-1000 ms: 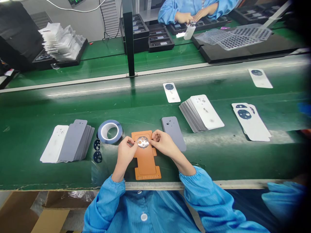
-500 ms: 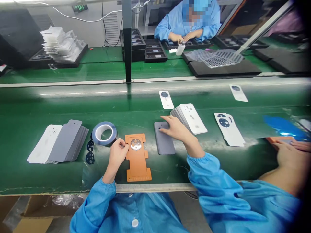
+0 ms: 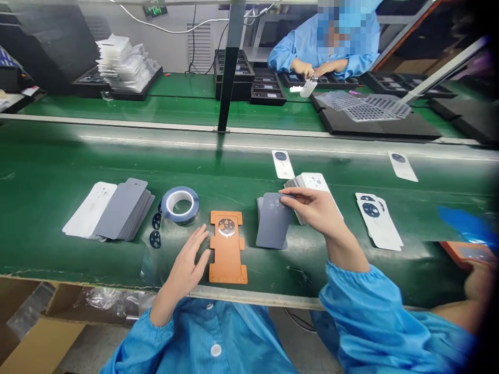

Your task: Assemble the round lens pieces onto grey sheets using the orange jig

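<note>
My right hand (image 3: 317, 208) pinches the upper right corner of a grey phone-shaped sheet (image 3: 274, 223), which sits askew over the small grey stack and is partly lifted. My left hand (image 3: 186, 262) has its fingers stretched out, holding nothing, just left of an orange fixture plate (image 3: 228, 257). A round metallic piece with holes (image 3: 226, 227) lies at the top of that plate. Behind my right hand is a fanned stack of white phone-shaped sheets (image 3: 314, 182), partly covered by the hand. Black camera-shaped stickers (image 3: 155, 239) lie on clear film left of my left hand.
A blue tape roll (image 3: 180, 205) stands beside a grey sheet stack (image 3: 125, 208) and white sheets (image 3: 91, 210) at left. White sheets with black circles (image 3: 384, 228) lie at right. A neighbour's hand (image 3: 481, 280) touches another orange fixture (image 3: 462, 253). A co-worker (image 3: 327, 47) works across the bench.
My right hand has taken hold of the top grey sheet's corner and tilted it. My left hand has left the orange plate's edge, and its fingers have opened. The view has shifted slightly.
</note>
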{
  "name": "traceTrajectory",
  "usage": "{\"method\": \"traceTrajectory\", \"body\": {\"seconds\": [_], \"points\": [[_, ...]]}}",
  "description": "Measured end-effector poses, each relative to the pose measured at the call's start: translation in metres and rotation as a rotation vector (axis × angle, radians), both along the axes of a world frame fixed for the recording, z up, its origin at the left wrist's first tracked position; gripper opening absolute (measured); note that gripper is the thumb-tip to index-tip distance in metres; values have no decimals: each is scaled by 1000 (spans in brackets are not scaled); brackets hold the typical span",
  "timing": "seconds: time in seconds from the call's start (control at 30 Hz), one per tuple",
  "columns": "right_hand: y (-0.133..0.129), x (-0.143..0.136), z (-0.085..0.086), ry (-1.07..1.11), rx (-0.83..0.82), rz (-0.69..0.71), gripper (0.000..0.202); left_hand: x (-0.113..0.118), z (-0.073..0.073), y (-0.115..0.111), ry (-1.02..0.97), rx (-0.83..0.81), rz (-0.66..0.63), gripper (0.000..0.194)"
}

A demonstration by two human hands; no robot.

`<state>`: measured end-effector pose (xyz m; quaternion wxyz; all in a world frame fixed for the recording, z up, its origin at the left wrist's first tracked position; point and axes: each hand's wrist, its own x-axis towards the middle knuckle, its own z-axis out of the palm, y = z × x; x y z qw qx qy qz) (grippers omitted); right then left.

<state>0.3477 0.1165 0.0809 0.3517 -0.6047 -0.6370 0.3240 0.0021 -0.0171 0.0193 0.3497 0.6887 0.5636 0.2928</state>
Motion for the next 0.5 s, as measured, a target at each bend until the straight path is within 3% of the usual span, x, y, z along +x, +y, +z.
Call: {"method": "traceTrajectory", "body": {"seconds": [0.1,0.27,0.5], "points": [[-24,-42,5,229,-36,23,32,2,-2,-4,30,-52,-83,53],[-46,-105,-24,314,-118,107,29,11,-4,-6,78,-82,-80,55],[-47,-110,-44,97,-18,195,23,22,-14,-9,194,-26,-37,71]]}}
